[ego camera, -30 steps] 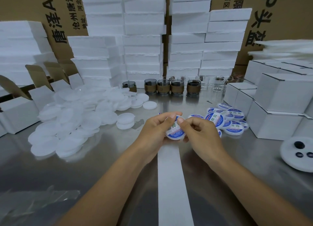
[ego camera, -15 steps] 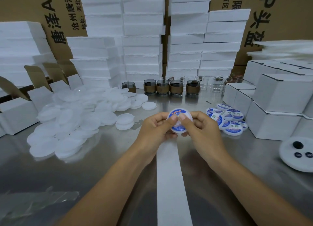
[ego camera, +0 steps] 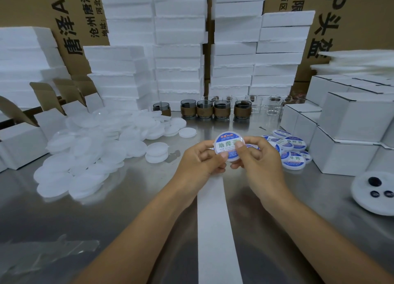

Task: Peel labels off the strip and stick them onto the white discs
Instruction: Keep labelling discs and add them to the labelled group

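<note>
Both hands hold one white disc [ego camera: 227, 145] upright above the steel table [ego camera: 128, 209], its blue and white label facing me. My left hand [ego camera: 200, 160] grips its left and lower edge, thumb on the label. My right hand [ego camera: 259, 157] grips the right edge, thumb pressing the label's right side. A white backing strip [ego camera: 215, 230] runs from under the hands toward me. A heap of bare white discs [ego camera: 89, 153] lies at the left. Several labelled discs [ego camera: 292, 153] lie just right of my right hand.
White cartons [ego camera: 349, 143] stand at the right, open-flap cartons [ego camera: 23, 138] at the left. Foam slab stacks [ego camera: 179, 49] and a row of banded glass jars [ego camera: 221, 109] line the back. A foam round [ego camera: 373, 198] with dark buttons sits at the right edge; clear film [ego camera: 42, 254] lies near left.
The disc has been tilted up from lying low between my fingers to standing face-on to me, and lifted slightly. Both thumbs now press on its label.
</note>
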Demonstrator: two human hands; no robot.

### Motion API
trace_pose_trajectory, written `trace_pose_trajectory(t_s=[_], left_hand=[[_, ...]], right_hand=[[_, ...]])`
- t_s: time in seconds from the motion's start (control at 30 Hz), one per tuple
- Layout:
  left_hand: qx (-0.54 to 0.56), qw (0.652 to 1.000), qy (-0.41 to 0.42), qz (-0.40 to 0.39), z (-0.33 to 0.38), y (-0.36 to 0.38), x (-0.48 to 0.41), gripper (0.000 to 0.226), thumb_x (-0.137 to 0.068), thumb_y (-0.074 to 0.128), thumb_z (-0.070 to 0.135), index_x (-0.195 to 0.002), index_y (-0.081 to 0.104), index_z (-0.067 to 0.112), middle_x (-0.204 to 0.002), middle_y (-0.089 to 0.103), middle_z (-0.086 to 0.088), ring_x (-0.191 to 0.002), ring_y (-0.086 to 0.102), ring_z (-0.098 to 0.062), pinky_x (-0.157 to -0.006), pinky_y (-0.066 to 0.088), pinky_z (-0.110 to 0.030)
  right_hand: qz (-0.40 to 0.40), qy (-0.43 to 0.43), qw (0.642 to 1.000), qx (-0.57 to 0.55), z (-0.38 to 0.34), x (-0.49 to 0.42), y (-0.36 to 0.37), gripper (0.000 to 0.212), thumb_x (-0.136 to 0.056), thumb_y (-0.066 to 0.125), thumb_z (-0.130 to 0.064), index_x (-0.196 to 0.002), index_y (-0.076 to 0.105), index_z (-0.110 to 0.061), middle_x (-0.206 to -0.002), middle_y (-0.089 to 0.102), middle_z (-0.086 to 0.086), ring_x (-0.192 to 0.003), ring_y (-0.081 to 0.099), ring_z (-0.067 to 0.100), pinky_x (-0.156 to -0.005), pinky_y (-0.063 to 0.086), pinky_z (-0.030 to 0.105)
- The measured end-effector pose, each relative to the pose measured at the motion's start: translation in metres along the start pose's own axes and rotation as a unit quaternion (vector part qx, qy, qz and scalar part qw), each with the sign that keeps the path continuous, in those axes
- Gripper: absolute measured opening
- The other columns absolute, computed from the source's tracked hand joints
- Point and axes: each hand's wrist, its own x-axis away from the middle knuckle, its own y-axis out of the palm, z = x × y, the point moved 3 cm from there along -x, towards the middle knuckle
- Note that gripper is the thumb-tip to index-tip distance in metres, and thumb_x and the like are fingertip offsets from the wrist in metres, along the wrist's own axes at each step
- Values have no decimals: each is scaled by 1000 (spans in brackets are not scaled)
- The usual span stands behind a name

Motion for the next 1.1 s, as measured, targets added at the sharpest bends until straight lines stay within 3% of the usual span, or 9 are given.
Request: trace_pose_trajectory(t_s=[0.23,0.37,0.47,0.63,0.77,0.87,0.97,1.03,1.1], left_hand=[[-19,1000,8,3,3,3,1,30,-81,71,8,-108,60,13,-91,72,-5,-81,68,-20,-74,57,-30],[4,1000,11,23,4,-1,1,28,-82,69,7,-109,62,13,-86,73,0,-74,67,-15,-70,57,-26],[6,1000,2,27,5,-1,1,19,-87,64,8,-105,64,15,-80,73,-1,-64,65,-11,-66,56,-23],[41,997,-24,67,11,-10,0,16,-94,53,11,-96,65,21,-82,69,-2,-63,67,-11,-64,57,-23],[44,994,-20,101,14,-23,-2,16,-94,53,9,-100,65,17,-86,65,-5,-63,65,-10,-65,57,-22],[29,991,-23,127,15,-32,-4,16,-92,54,7,-98,65,18,-81,65,-3,-64,64,-10,-62,57,-22],[-25,985,-24,171,13,-45,-9,18,-93,52,7,-94,64,21,-84,64,-2,-70,63,-11,-63,56,-21],[-139,968,4,209,11,-57,-13,18,-93,51,9,-96,62,23,-89,63,-1,-77,61,-10,-73,54,-22],[-265,934,52,235,11,-67,-14,17,-93,52,12,-99,63,23,-87,61,8,-78,58,-1,-77,46,-11]], right_hand=[[-10,-29,999,13,0,3,2,7,-89,59,-13,-86,56,-19,-60,67,-6,-46,60,1,-47,43,10],[-72,-36,996,35,-1,3,6,23,-87,61,-9,-92,57,-31,-64,69,-1,-53,63,3,-55,45,9],[-76,-20,996,36,-1,-1,3,28,-87,61,-7,-94,59,-34,-63,68,-4,-53,62,2,-55,45,10],[64,23,997,19,0,-23,-34,22,-88,60,-11,-97,58,-30,-61,68,-5,-51,60,-2,-51,49,11],[208,56,976,0,9,-41,-81,25,-87,57,-5,-111,59,-13,-66,62,1,-42,56,-2,-41,45,13],[251,86,964,-12,20,-44,-97,29,-86,55,-1,-114,58,-7,-64,60,6,-39,54,1,-43,48,13],[246,112,963,-6,30,-45,-97,27,-86,54,0,-111,60,-4,-71,63,9,-53,60,9,-47,51,13],[234,123,964,2,34,-46,-95,21,-86,54,0,-104,63,-4,-82,66,11,-68,64,16,-56,54,16],[224,132,965,24,35,-45,-93,15,-84,55,-1,-96,64,-4,-90,67,14,-81,65,23,-72,55,28]])
